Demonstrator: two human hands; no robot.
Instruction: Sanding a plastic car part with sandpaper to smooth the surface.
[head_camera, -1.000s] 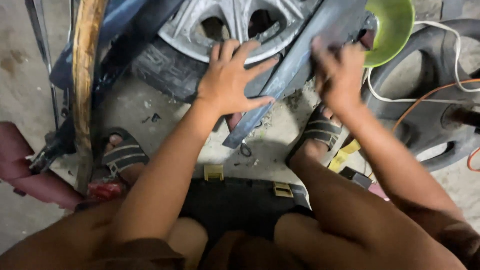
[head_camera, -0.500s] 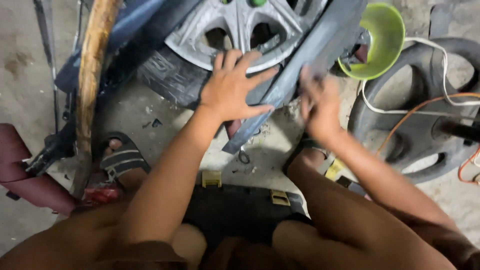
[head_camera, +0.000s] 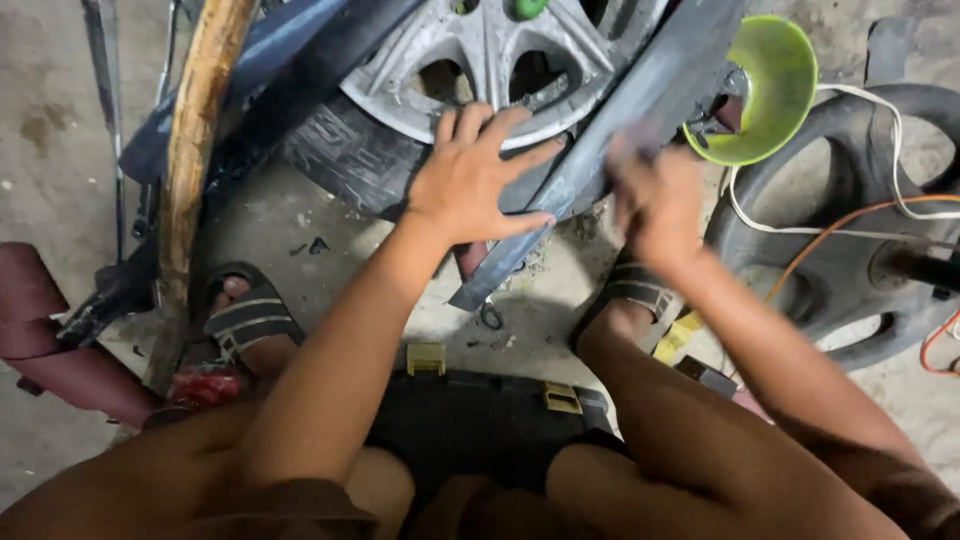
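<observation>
A long dark rubber strip (head_camera: 640, 120) lies slantwise across a tyre with a silver alloy wheel (head_camera: 490, 50). My left hand (head_camera: 475, 175) presses flat on the lower part of the strip, fingers spread against the wheel's rim. My right hand (head_camera: 655, 205) is blurred with motion at the strip's right edge; whether it holds anything cannot be made out. My feet in striped sandals (head_camera: 250, 320) rest on the concrete floor on either side.
A green plastic bowl (head_camera: 775, 85) sits at the upper right next to a second dark tyre (head_camera: 850, 270) with white and orange cables over it. A wooden pole (head_camera: 195, 170) leans at the left beside dark bars. A black case with yellow latches (head_camera: 480, 420) lies between my legs.
My right hand has slid down along the strip from its upper part toward the middle. The left hand has stayed pressed in place. The view has shifted slightly.
</observation>
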